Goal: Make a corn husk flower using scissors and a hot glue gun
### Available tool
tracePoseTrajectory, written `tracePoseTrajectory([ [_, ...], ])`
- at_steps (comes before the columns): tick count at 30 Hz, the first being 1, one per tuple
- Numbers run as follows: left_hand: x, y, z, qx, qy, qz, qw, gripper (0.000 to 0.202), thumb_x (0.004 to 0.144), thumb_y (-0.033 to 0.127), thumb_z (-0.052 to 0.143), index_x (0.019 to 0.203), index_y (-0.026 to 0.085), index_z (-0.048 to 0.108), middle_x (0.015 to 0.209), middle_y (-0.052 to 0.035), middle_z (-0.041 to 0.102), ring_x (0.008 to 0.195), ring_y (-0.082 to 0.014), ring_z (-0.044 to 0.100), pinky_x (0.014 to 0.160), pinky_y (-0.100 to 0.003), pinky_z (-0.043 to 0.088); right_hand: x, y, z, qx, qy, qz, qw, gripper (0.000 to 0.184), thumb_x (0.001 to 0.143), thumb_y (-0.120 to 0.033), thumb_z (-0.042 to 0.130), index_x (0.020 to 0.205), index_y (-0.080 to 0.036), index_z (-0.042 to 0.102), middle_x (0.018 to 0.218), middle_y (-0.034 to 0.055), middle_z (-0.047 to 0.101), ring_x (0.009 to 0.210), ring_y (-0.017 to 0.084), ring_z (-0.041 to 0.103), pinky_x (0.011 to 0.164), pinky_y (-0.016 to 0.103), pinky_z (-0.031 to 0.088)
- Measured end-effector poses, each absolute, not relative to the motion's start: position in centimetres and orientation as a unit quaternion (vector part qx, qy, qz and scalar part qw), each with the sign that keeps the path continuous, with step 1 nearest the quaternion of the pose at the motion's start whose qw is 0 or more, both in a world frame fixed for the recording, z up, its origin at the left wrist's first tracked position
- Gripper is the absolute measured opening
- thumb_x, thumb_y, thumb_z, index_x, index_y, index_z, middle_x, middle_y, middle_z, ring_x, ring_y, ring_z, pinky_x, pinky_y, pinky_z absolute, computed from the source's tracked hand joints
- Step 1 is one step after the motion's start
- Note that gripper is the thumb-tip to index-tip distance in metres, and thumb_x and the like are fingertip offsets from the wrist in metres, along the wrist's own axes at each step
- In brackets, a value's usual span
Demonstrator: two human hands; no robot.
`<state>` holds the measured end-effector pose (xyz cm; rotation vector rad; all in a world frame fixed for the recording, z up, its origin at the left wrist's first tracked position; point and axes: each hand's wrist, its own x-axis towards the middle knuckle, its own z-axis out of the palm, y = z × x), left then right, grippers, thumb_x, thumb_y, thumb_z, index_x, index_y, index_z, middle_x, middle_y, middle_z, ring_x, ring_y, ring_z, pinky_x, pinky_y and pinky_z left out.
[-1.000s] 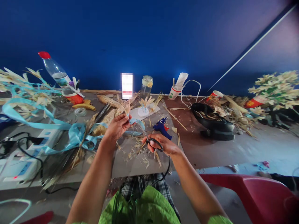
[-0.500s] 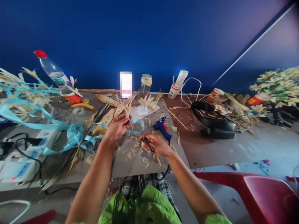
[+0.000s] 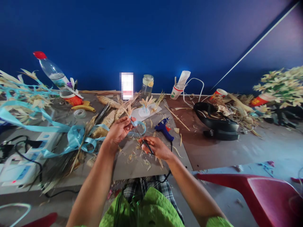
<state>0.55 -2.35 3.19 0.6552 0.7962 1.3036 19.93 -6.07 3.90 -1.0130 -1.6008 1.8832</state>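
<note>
My left hand is closed on a pale husk flower, whose petals point up above the fingers. A light blue ribbon curls out from the flower's base, and its long tangle lies to the left. In my right hand is a pair of scissors with dark handles. Their blades reach up and left toward the ribbon by my left fingers; whether they touch it I cannot tell. Just beyond, another husk flower stands on a small white base.
A blue glue gun lies right of my hands. Behind stand a glass jar and a paper cup. At left are a power strip, a tape roll and a tilted bottle. A black headset-like thing sits at right. Husk scraps litter the table.
My right hand with the scissors has shifted slightly left and up, closer to my left hand. My left hand stays almost in place with the flower and ribbon.
</note>
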Motion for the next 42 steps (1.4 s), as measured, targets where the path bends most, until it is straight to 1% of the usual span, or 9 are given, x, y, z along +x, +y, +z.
tracePoseTrajectory([
  [3, 0.6, -2.5, 3.5, 0.291, 0.346, 0.572, 0.684, 0.008, 0.072, 0.019, 0.067, 0.076, 0.013, 0.064, 0.088, -0.0064, 0.069, 0.040, 0.0007, 0.031, 0.079, -0.032, 0.052, 20.0, -6.2, 4.1, -0.359, -0.573, 0.697, 0.239, 0.060, 0.062, -0.063, 0.067, 0.094, -0.012, 0.059, 0.061, -0.0032, 0.049, 0.055, 0.008, 0.043, 0.054, 0.022, 0.037],
  [6, 0.6, -2.6, 3.6, 0.297, 0.340, 0.565, 0.691, 0.008, 0.074, 0.020, 0.065, 0.077, 0.014, 0.062, 0.095, -0.0084, 0.070, 0.039, 0.0012, 0.029, 0.079, -0.034, 0.052, 20.0, -6.3, 4.2, -0.351, -0.561, 0.707, 0.250, 0.060, 0.062, -0.063, 0.068, 0.093, -0.012, 0.060, 0.060, -0.0032, 0.049, 0.055, 0.008, 0.043, 0.054, 0.022, 0.037],
  [12, 0.9, -2.6, 3.6, 0.316, 0.331, 0.563, 0.688, 0.009, 0.076, 0.023, 0.063, 0.079, 0.015, 0.061, 0.090, -0.0071, 0.070, 0.037, 0.0017, 0.025, 0.074, -0.032, 0.053, 19.8, -6.3, 3.6, -0.352, -0.563, 0.703, 0.255, 0.057, 0.065, -0.060, 0.067, 0.094, -0.012, 0.060, 0.061, -0.0030, 0.049, 0.054, 0.007, 0.043, 0.054, 0.022, 0.037],
  [16, 1.1, -2.7, 3.6, 0.319, 0.326, 0.563, 0.689, 0.010, 0.076, 0.024, 0.064, 0.080, 0.015, 0.062, 0.090, -0.0065, 0.070, 0.037, 0.0016, 0.028, 0.078, -0.034, 0.052, 19.6, -6.3, 3.1, -0.354, -0.563, 0.699, 0.263, 0.054, 0.066, -0.058, 0.067, 0.094, -0.013, 0.060, 0.062, -0.0037, 0.048, 0.053, 0.006, 0.042, 0.053, 0.022, 0.037],
  [20, 1.2, -2.7, 3.5, 0.320, 0.329, 0.569, 0.682, 0.010, 0.076, 0.023, 0.064, 0.079, 0.014, 0.063, 0.098, -0.0085, 0.070, 0.038, 0.0018, 0.029, 0.082, -0.035, 0.052, 19.5, -6.3, 2.8, -0.357, -0.561, 0.698, 0.265, 0.050, 0.067, -0.055, 0.066, 0.094, -0.013, 0.059, 0.061, -0.0041, 0.048, 0.052, 0.007, 0.043, 0.053, 0.022, 0.036],
  [23, 1.3, -2.8, 3.5, 0.317, 0.338, 0.573, 0.676, 0.010, 0.076, 0.023, 0.064, 0.079, 0.014, 0.064, 0.102, -0.0105, 0.070, 0.039, 0.0010, 0.033, 0.082, -0.035, 0.051, 19.5, -6.3, 2.6, -0.355, -0.558, 0.699, 0.272, 0.049, 0.068, -0.054, 0.066, 0.094, -0.013, 0.058, 0.061, -0.0045, 0.047, 0.052, 0.006, 0.042, 0.052, 0.022, 0.034],
  [26, 1.3, -2.8, 3.6, 0.309, 0.342, 0.576, 0.675, 0.009, 0.075, 0.022, 0.065, 0.078, 0.013, 0.064, 0.099, -0.0112, 0.070, 0.041, -0.0012, 0.040, 0.078, -0.033, 0.052, 19.5, -6.3, 2.5, -0.349, -0.557, 0.701, 0.275, 0.049, 0.068, -0.054, 0.067, 0.092, -0.013, 0.058, 0.059, -0.0050, 0.047, 0.051, 0.006, 0.042, 0.051, 0.022, 0.034],
  [33, 1.3, -2.6, 3.3, 0.318, 0.332, 0.576, 0.676, 0.013, 0.076, 0.023, 0.063, 0.084, 0.013, 0.062, 0.097, -0.0101, 0.071, 0.038, 0.0011, 0.028, 0.079, -0.033, 0.052, 19.4, -6.3, 2.3, -0.326, -0.554, 0.709, 0.291, 0.050, 0.068, -0.056, 0.067, 0.091, -0.012, 0.057, 0.059, -0.0046, 0.047, 0.050, 0.006, 0.041, 0.050, 0.022, 0.033],
  [42, 1.7, -2.7, 3.5, 0.318, 0.338, 0.580, 0.670, 0.014, 0.076, 0.025, 0.064, 0.083, 0.013, 0.061, 0.089, -0.0075, 0.072, 0.038, 0.0004, 0.030, 0.073, -0.030, 0.052, 19.2, -6.4, 2.2, -0.320, -0.562, 0.704, 0.293, 0.052, 0.069, -0.059, 0.065, 0.092, -0.012, 0.058, 0.058, -0.0050, 0.046, 0.049, 0.006, 0.041, 0.049, 0.021, 0.031],
])
